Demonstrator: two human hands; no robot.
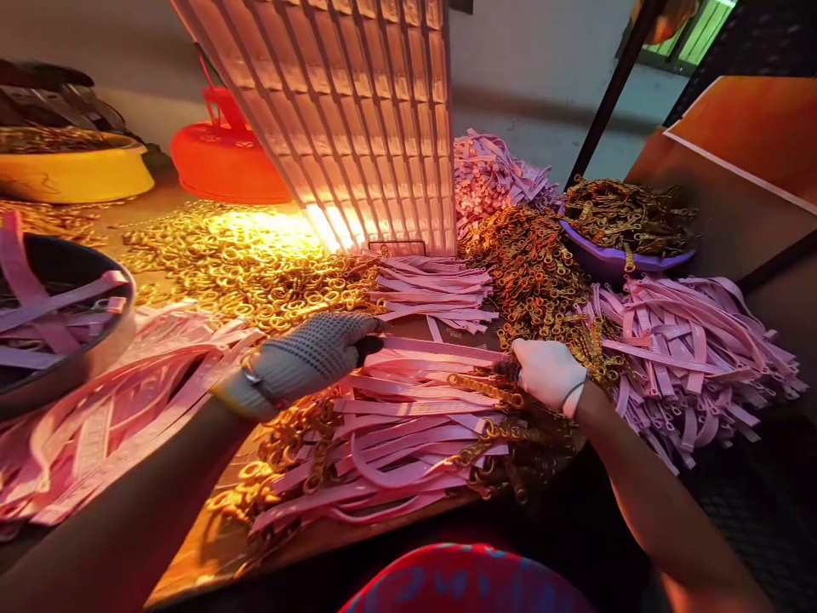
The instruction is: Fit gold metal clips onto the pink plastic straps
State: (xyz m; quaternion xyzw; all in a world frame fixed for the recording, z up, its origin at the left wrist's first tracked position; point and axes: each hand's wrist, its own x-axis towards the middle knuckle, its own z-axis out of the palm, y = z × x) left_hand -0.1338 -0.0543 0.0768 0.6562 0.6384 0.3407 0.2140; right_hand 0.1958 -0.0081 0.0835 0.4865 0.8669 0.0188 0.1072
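Observation:
A pink strap (440,349) stretches level between my two hands. At its left end my left hand (310,351), in a grey dotted glove with dark fingertips, is closed on it. At the other end my right hand (554,375), in a white glove, pinches near the strap's tip; a dark patch at those fingertips is too unclear to name. Right below lies a pile of pink straps (396,426), mixed with brass-coloured chain pieces (491,392). Just beyond my hands sits a smaller stack of pink straps (434,289).
Loose gold-coloured rings and hooks (255,264) cover the table beneath a glowing ribbed heater panel (357,111). Behind stands a red gas cylinder (223,153). A yellow basin (70,174) and a dark bowl (95,358) are left; a purple basin (600,251) and more straps (695,358) lie right.

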